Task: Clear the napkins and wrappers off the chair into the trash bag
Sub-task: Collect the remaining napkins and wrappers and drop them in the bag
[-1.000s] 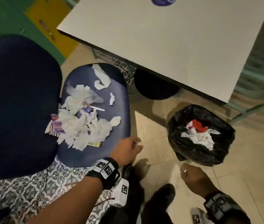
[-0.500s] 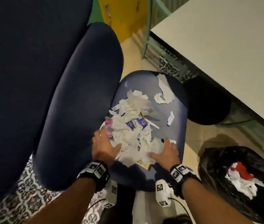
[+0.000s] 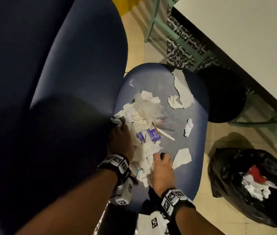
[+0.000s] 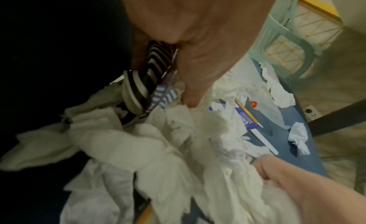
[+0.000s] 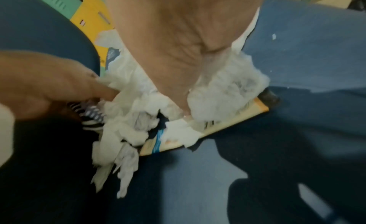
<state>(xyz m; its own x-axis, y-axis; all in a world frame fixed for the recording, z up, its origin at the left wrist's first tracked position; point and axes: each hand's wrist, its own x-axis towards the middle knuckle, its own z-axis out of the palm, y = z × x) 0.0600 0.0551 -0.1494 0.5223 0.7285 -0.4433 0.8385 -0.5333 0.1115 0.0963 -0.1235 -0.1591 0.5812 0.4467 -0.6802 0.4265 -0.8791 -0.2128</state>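
Note:
A heap of crumpled white napkins (image 3: 144, 150) with a purple wrapper (image 3: 149, 134) lies on the blue chair seat (image 3: 176, 184). My left hand (image 3: 120, 141) is at the heap's left edge; in the left wrist view its fingers curl round a striped wrapper (image 4: 150, 67) and the napkins (image 4: 158, 141). On the heap's right side, my right hand (image 3: 161, 167) grips a wad of napkins (image 5: 223, 92) lying over a yellow-edged packet (image 5: 217, 127). The black trash bag (image 3: 232, 167) stands open on the floor to the right, with white and red paper inside.
Loose napkin scraps (image 3: 182, 89) (image 3: 188, 127) (image 3: 182, 157), a white plastic stick (image 3: 166, 134) and a fork (image 3: 118, 115) also lie on the seat. The dark chair back (image 3: 66, 99) rises on the left. A black stool (image 3: 222, 95) and a white table (image 3: 244, 39) are beyond.
Both hands came up from near the floor onto the seat and have closed in on the heap from both sides, bunching the napkins between them.

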